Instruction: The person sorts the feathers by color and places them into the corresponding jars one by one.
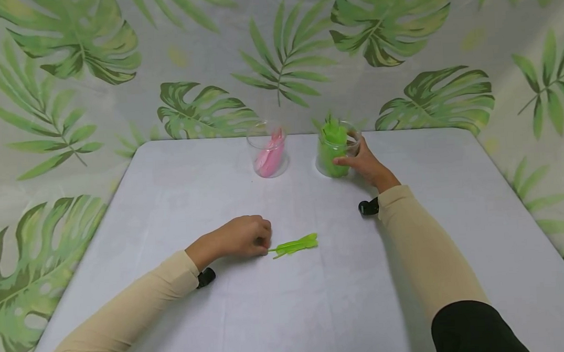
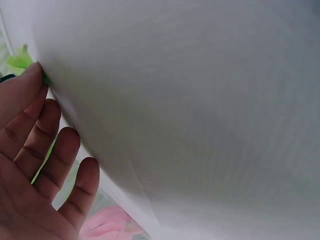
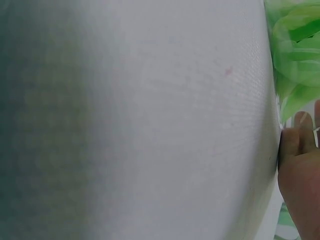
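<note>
My left hand (image 1: 244, 235) pinches the thin quill end of a bright green feather (image 1: 296, 245) at the middle of the table. The feather's vane points right, low over or on the cloth. In the left wrist view, thumb and index finger meet at the green feather (image 2: 20, 61), while the other fingers are loosely bent. Farther back, my right hand (image 1: 368, 164) grips the right side of a clear plastic cup (image 1: 352, 150) holding green feathers (image 1: 330, 155). The right wrist view shows these green feathers (image 3: 300, 60) and part of the right hand (image 3: 300, 160) beside them.
Left of the green cup stands a second clear cup (image 1: 254, 145) with pink feathers (image 1: 270, 158) leaning inside. Both cups are near the back edge of the white-covered table (image 1: 192, 185). A leaf-patterned cloth (image 1: 201, 53) hangs behind it.
</note>
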### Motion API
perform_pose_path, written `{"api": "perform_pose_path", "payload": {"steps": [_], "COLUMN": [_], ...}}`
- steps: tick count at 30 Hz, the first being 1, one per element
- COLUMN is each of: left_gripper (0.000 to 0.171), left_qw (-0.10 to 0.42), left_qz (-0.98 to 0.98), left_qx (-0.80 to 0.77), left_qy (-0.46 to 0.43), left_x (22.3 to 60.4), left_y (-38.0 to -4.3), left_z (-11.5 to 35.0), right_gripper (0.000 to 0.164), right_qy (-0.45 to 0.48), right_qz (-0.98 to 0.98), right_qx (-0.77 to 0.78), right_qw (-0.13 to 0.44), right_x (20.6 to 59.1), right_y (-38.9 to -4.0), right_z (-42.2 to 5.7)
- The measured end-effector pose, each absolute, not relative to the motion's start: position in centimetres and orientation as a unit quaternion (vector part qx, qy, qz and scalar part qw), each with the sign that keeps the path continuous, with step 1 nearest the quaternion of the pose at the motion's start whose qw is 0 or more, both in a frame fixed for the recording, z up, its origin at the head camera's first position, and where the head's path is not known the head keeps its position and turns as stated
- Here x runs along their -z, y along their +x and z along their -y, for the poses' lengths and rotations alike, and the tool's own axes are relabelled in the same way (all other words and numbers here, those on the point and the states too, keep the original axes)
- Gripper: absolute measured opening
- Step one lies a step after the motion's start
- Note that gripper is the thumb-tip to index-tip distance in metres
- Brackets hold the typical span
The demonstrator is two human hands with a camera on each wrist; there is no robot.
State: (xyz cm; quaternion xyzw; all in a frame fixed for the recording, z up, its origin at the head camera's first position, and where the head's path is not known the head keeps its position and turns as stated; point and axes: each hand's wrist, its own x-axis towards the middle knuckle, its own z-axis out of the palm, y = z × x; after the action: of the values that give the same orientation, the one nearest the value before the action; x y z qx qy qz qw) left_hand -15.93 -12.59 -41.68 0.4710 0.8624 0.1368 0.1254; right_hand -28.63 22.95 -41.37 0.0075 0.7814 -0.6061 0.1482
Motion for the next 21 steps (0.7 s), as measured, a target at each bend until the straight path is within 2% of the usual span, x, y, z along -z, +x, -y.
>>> {"api": "perform_pose_path", "payload": {"steps": [7,14,21], "left_gripper": [0.012,0.005,0.01], "left_qw": [0.093,0.084,0.062], "left_qz": [-0.86,-0.864,-0.86], "left_qx": [-0.096,-0.096,-0.076], "left_qy": [0.493,0.487,0.5], "left_x": [41.4,41.6,41.5], "left_y": [-15.3,-15.0,-15.0], "left_z": [12.5,12.6,12.2], "right_gripper": [0.103,0.105,0.103], "right_qy": [0.011,0.017,0.017], "right_qz": [-0.783,-0.787,-0.793], "right_qx": [0.603,0.597,0.593], "right_qw": [0.154,0.156,0.14], "right_x": [40.2,41.4,42.8], "right_y": [-27.7,-28.6,-29.4], "right_z": [-22.5,-22.9,-23.2]}}
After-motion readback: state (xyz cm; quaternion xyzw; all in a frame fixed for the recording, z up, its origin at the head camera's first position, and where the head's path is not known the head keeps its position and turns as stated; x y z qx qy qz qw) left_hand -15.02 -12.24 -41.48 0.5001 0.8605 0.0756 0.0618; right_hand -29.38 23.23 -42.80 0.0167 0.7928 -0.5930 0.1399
